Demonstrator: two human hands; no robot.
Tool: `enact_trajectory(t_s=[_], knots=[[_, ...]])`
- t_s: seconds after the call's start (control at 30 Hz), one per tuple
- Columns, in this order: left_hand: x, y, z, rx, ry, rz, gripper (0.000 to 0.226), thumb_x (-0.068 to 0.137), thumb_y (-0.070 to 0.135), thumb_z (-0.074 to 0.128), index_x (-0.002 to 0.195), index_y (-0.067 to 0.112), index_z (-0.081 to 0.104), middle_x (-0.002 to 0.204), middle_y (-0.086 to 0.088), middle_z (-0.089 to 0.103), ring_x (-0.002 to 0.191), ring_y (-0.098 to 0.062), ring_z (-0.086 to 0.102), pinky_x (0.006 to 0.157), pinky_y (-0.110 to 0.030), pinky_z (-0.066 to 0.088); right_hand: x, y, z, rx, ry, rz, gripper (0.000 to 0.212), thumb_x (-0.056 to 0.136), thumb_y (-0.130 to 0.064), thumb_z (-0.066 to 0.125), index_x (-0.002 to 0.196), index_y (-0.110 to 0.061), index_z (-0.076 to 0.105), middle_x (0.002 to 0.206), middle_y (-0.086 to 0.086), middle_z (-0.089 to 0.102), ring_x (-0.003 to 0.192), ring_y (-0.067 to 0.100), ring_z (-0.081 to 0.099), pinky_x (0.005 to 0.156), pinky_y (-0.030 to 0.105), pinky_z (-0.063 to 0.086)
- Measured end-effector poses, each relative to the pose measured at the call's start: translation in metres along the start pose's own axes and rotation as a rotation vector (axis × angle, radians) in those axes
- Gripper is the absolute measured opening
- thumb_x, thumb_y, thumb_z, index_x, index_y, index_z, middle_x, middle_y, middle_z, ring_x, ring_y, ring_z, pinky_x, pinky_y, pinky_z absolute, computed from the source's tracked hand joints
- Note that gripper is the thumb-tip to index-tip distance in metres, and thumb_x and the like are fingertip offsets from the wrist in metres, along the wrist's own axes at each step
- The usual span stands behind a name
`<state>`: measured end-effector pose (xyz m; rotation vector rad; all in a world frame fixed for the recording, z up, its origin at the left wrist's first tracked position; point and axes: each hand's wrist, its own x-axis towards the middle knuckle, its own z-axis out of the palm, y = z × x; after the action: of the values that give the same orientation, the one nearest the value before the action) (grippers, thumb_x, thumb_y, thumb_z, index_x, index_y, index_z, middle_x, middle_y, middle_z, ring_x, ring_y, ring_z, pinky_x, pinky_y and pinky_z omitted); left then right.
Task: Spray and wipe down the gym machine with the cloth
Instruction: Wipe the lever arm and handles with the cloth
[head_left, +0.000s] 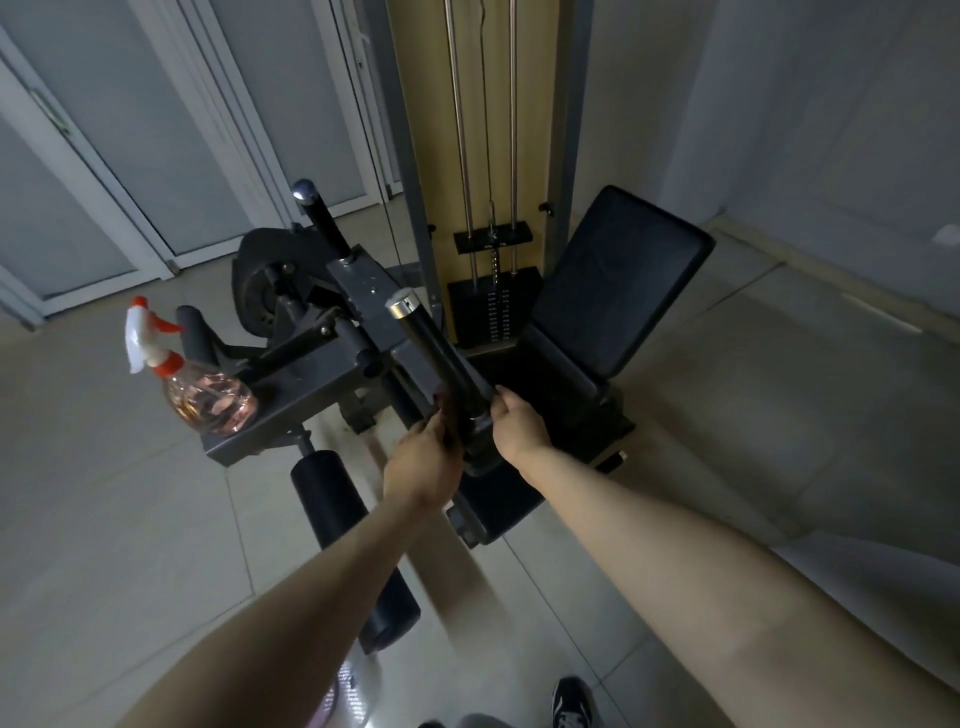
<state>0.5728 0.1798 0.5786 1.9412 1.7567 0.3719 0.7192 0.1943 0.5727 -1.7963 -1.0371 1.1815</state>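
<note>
Right hand (519, 423) curls round base of black handle (441, 358) on gym machine (363, 291). Left hand (423, 460) lies against its other side, grip unclear. Spray bottle (208, 400) stands on the frame ledge's left end, near the edge. Tile floor (753, 415) lies open right of the seat (623, 280).

Handle bar (441, 358) is glossy black w/ polished chrome cap. Spray bottle (208, 402) is clear smooth plastic. Machine frame (283, 413) is matt grey painted metal; back pad (623, 280) looks like matt vinyl.
</note>
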Motion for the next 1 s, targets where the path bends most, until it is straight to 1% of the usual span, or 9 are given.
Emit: enact_trajectory(t_s=[0.07, 0.13, 0.23, 0.33, 0.5, 0.6, 0.73, 0.87, 1.0], knots=[[-0.015, 0.001, 0.001, 0.019, -0.015, 0.035, 0.028, 0.105, 0.046, 0.035, 0.111, 0.029, 0.056, 0.108, -0.004, 0.064, 0.078, -0.017, 0.059, 0.061, -0.028, 0.04, -0.003, 0.003, 0.0, -0.069, 0.056, -0.029, 0.041, 0.107, -0.034, 0.037, 0.146, -0.026, 0.049, 0.14, 0.007, 0.054, 0.13, 0.029, 0.051, 0.104, 0.036, 0.042], [-0.027, -0.002, -0.001, 0.02, -0.028, 0.074, 0.014, 0.103, 0.04, 0.044, 0.1, 0.029, 0.053, 0.096, 0.001, 0.061, 0.072, -0.013, 0.056, 0.056, -0.025, 0.038, -0.01, 0.01, 0.006, -0.169, 0.174, -0.089, 0.039, 0.107, -0.033, 0.039, 0.142, -0.022, 0.053, 0.142, 0.008, 0.046, 0.132, 0.028, 0.045, 0.107, 0.039, 0.042], [-0.032, -0.009, -0.003, -0.146, -0.106, 0.096, 0.015, 0.097, 0.035, 0.052, 0.108, 0.028, 0.061, 0.094, 0.002, 0.067, 0.076, -0.013, 0.064, 0.065, -0.029, 0.053, -0.024, 0.019, 0.012, -0.021, 0.27, -0.155, 0.029, 0.103, -0.04, 0.046, 0.125, -0.024, 0.055, 0.133, 0.005, 0.042, 0.117, 0.022, 0.049, 0.093, 0.034, 0.045], [-0.038, -0.006, -0.009, -0.483, -0.132, 0.029, 0.028, 0.098, 0.023, 0.057, 0.125, 0.032, 0.056, 0.101, 0.003, 0.07, 0.083, -0.009, 0.068, 0.065, -0.018, 0.052, -0.041, 0.023, 0.011, 0.165, 0.235, -0.258, 0.023, 0.098, -0.046, 0.054, 0.108, -0.027, 0.047, 0.118, 0.001, 0.045, 0.101, 0.016, 0.052, 0.082, 0.026, 0.045], [-0.028, 0.013, -0.012, -0.72, -0.179, 0.068, 0.039, 0.098, 0.015, 0.06, 0.128, 0.023, 0.036, 0.103, -0.003, 0.064, 0.082, -0.005, 0.067, 0.069, -0.02, 0.053, -0.049, 0.016, 0.015, 0.186, 0.06, -0.332, 0.029, 0.098, -0.041, 0.058, 0.121, -0.027, 0.049, 0.117, -0.004, 0.056, 0.105, 0.008, 0.058, 0.081, 0.021, 0.049], [-0.022, 0.015, -0.019, -0.782, -0.163, 0.085, 0.042, 0.094, 0.013, 0.064, 0.127, 0.024, 0.039, 0.101, -0.003, 0.068, 0.082, -0.01, 0.071, 0.069, -0.022, 0.054, -0.039, 0.01, 0.005, 0.107, 0.193, -0.318, 0.024, 0.1, -0.027, 0.056, 0.124, -0.026, 0.055, 0.125, -0.004, 0.056, 0.113, 0.011, 0.056, 0.093, 0.028, 0.051], [0.001, 0.005, -0.026, -0.722, 0.095, -0.031, 0.015, 0.1, 0.025, 0.056, 0.114, 0.025, 0.052, 0.097, -0.004, 0.074, 0.073, -0.015, 0.071, 0.064, -0.031, 0.058, -0.026, 0.0, -0.02, 0.181, 0.431, -0.291, 0.027, 0.101, -0.018, 0.054, 0.127, -0.023, 0.057, 0.135, -0.002, 0.05, 0.114, 0.008, 0.049, 0.086, 0.017, 0.043], [0.03, -0.011, -0.026, -0.449, 0.047, -0.024, 0.046, 0.103, 0.027, 0.053, 0.148, 0.021, 0.043, 0.142, -0.002, 0.056, 0.112, -0.012, 0.061, 0.087, -0.021, 0.046, -0.006, -0.01, -0.019, -0.031, 0.064, -0.378, 0.035, 0.101, -0.01, 0.053, 0.132, -0.025, 0.061, 0.134, -0.006, 0.053, 0.119, 0.006, 0.05, 0.1, 0.022, 0.044], [0.048, -0.011, -0.022, -0.463, -0.025, -0.115, 0.06, 0.104, 0.026, 0.052, 0.158, 0.02, 0.027, 0.147, -0.003, 0.054, 0.127, -0.021, 0.057, 0.088, -0.022, 0.042, 0.019, -0.022, -0.027, -0.163, -0.126, -0.371, 0.036, 0.1, -0.003, 0.051, 0.128, -0.02, 0.067, 0.13, -0.007, 0.061, 0.12, 0.008, 0.055, 0.103, 0.017, 0.038]])
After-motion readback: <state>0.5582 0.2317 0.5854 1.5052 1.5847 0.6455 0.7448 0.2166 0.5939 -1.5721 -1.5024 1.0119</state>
